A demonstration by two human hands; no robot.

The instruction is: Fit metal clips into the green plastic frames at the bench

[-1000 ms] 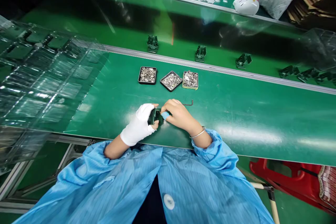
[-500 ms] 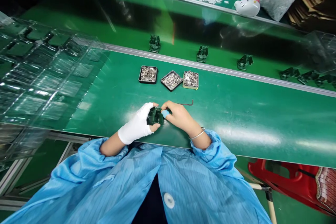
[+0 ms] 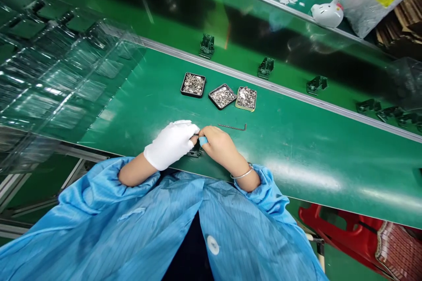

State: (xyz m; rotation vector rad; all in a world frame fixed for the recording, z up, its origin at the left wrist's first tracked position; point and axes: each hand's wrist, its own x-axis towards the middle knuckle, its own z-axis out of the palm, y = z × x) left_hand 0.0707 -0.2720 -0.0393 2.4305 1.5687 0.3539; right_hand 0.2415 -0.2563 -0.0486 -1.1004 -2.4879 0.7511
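My left hand [image 3: 173, 142], in a white glove with bare fingertips, is closed over a small green circuit-board assembly [image 3: 195, 152]. The assembly sits on the green bench near its front edge, mostly covered by the hands. My right hand [image 3: 219, 144] is bare, with a blue cover on one finger. Its thumb and fingers are pinched together, meeting the left fingertips just above the assembly. Whatever lies between the fingertips is too small and hidden to name. Beyond the right hand lies an L-shaped hex key [image 3: 233, 127].
Three small trays of metal parts, left [image 3: 193, 84], middle [image 3: 223, 96] and right [image 3: 246, 98], stand ahead. Past a metal rail [image 3: 227, 72], several green assemblies [image 3: 265, 67] sit in a row. Clear plastic trays [image 3: 66, 66] are stacked at left, a red chair [image 3: 343, 237] at right.
My left hand has let its grip around the assembly's sides go and now closes over its top, fingertips against the right hand's. The head view has tilted, shifting the scene.
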